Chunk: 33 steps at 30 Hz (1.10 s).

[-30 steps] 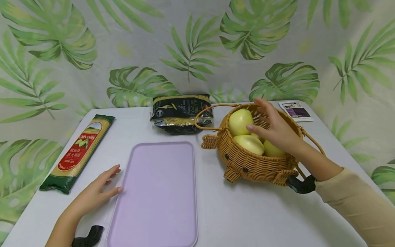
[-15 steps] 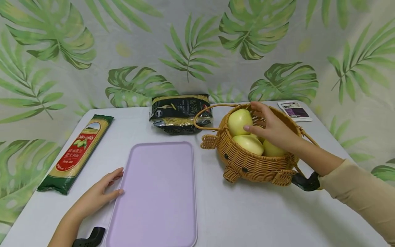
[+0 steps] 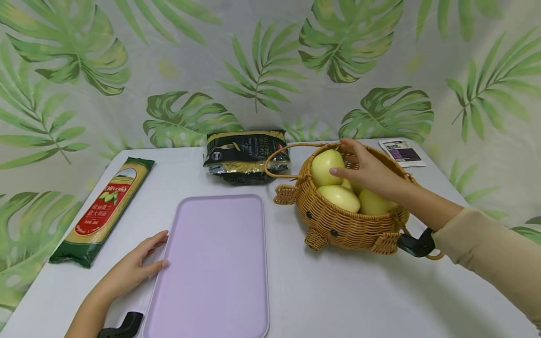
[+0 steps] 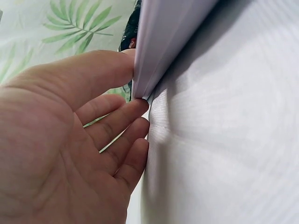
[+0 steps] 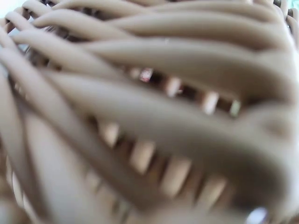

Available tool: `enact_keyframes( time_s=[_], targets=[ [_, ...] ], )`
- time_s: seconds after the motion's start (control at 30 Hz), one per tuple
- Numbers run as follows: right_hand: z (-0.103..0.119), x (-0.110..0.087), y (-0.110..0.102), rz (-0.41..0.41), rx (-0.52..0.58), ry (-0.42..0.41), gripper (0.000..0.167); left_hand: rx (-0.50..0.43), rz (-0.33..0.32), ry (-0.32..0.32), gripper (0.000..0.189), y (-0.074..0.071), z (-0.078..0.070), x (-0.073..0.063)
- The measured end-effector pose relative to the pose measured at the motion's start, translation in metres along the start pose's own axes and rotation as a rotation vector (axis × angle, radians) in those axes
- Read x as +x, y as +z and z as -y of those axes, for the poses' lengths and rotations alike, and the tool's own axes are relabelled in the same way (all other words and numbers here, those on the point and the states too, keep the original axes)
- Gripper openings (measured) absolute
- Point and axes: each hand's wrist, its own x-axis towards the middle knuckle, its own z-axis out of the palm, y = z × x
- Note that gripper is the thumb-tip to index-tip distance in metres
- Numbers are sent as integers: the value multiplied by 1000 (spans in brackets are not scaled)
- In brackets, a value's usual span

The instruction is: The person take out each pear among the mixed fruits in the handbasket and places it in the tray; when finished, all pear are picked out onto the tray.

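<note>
In the head view, a wicker basket (image 3: pixel 351 230) with an animal face holds several yellow-green pears (image 3: pixel 340 198). My right hand (image 3: pixel 372 173) reaches into it, thumb tip against the right side of the upper pear (image 3: pixel 326 166) and fingers stretched past its far side near the rim. The right wrist view shows only blurred basket weave (image 5: pixel 154 102). My left hand (image 3: pixel 131 267) rests at the left edge of a lilac tray (image 3: pixel 215 263). In the left wrist view, its thumb and loosely bent fingers (image 4: pixel 117 116) touch the tray's edge (image 4: pixel 159 42).
A long spaghetti packet (image 3: pixel 103 211) lies at the left. Black pasta bags (image 3: pixel 245 155) are at the back middle, by the basket's loop handle (image 3: pixel 270 164). A small white and purple pouch (image 3: pixel 401 152) lies behind the basket at the back right.
My right hand has moved slightly left and down, bringing its thumb onto the upper pear. My left hand has moved a little right to the tray's edge. The pears have stayed in place.
</note>
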Motion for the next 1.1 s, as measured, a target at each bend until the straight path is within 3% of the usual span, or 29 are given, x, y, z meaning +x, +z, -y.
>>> enact_keyframes(
  time_s=[0.33, 0.57, 1.1],
  targets=[
    [-3, 7, 0, 45, 68, 19, 86, 9, -20, 35, 68, 2, 2, -1],
    [-6, 8, 0, 44, 72, 16, 81, 10, -15, 26, 68, 2, 2, -2],
    [-5, 9, 5, 37, 117, -51, 67, 19, -18, 26, 68, 1, 0, -1]
  ],
)
